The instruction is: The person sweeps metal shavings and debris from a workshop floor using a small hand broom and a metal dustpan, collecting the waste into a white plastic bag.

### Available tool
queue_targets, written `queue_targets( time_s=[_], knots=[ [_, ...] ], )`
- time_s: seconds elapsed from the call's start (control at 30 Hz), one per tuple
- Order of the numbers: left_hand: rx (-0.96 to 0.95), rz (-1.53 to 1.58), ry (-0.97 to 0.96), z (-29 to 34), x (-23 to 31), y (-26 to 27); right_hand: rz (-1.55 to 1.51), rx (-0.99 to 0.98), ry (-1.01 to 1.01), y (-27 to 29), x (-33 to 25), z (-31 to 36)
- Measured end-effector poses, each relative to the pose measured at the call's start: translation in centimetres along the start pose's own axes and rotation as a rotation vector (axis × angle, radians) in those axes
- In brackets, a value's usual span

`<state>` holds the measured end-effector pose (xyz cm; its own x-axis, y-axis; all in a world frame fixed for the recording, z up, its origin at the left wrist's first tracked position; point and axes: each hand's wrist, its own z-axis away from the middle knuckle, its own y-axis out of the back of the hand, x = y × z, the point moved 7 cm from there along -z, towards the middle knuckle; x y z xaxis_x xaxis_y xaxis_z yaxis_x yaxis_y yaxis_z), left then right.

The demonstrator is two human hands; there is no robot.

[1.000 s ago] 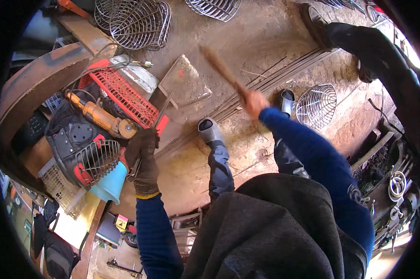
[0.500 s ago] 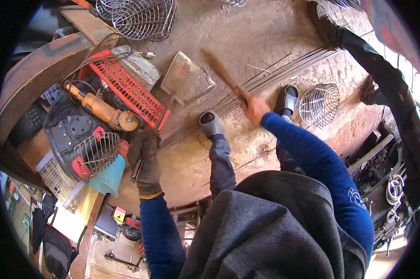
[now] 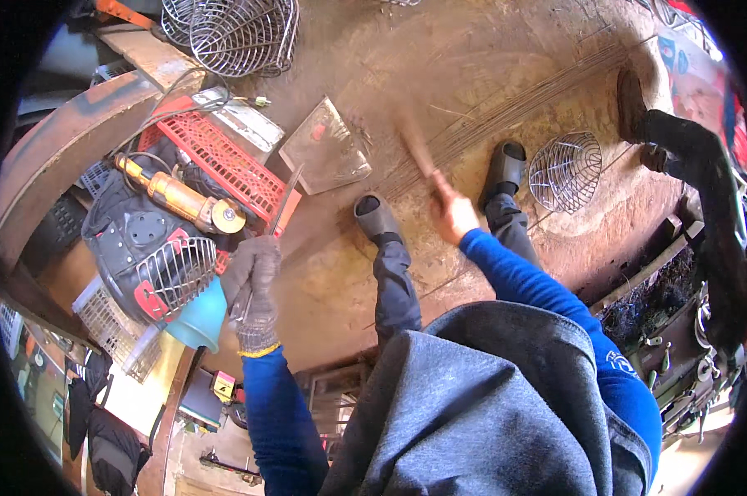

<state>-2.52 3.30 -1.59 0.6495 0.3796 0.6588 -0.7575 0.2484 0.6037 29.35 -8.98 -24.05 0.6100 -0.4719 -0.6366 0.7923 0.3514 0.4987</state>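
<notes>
A worker in blue sleeves and a dark grey garment grips a tool in each hand above a brown floor (image 3: 324, 289). The bare right hand (image 3: 454, 213) has its fingers curled around the near end of a brown stick (image 3: 417, 147), held out ahead of the body between the two feet as seen from above. The stick's long axis slants forward and to the left, its far end pointing away from the worker and smeared by blur. The left hand (image 3: 253, 281), in a knit glove with a yellow cuff, closes its fingers around a thin metal tool (image 3: 288, 198), whose long axis runs forward and leans right, its tip pointing away from the worker toward a square slab (image 3: 325, 149). Just beside the glove sit a light-blue plastic vessel (image 3: 198, 318) and a black piece of gear with a wire grille (image 3: 177, 277). An orange power tool (image 3: 171, 194) lies slantwise, its round head nearest the glove, alongside a red plastic basket (image 3: 224, 157). A wire basket (image 3: 565, 172) rests near the right grey slipper (image 3: 505, 165); at far right, another person's dark-trousered leg (image 3: 687, 132) is visible.
</notes>
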Motion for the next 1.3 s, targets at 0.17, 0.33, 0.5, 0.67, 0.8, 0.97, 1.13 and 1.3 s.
queue_targets(
  time_s=[0.17, 0.33, 0.5, 0.67, 0.8, 0.97, 1.13, 1.3],
  knots=[
    [-0.084, -0.074, -0.091, 0.0, 0.5, -2.0, 0.036, -0.022, -0.358, -6.1, 2.4, -1.7],
    [-0.071, -0.035, -0.053, 0.4, 0.4, -1.6, -0.082, -0.334, -0.198, -16.5, -6.0, 5.7],
    [-0.046, -0.079, -0.086, 0.7, -0.4, -0.5, -0.162, 0.016, 0.080, -8.8, -3.8, 3.8],
    [-0.063, 0.036, -0.080, -0.4, 0.7, -1.7, 0.190, -0.085, -0.201, -15.2, -3.0, -2.6],
    [-0.019, -0.015, -0.034, 0.6, -1.0, -0.4, -0.138, -0.258, -0.081, -17.7, -8.1, 3.2],
    [-0.035, 0.066, -0.027, 0.2, -1.6, -0.2, -0.073, 0.060, 0.008, -6.4, -4.3, -0.3],
    [-0.034, 0.026, -0.078, -0.3, -0.7, -0.4, 0.132, -0.084, -0.179, -11.5, -3.9, -7.4],
    [0.054, 0.196, 0.059, 1.2, -4.4, 0.5, -0.096, -0.373, 0.040, -12.6, -5.7, 1.6]
  ],
)
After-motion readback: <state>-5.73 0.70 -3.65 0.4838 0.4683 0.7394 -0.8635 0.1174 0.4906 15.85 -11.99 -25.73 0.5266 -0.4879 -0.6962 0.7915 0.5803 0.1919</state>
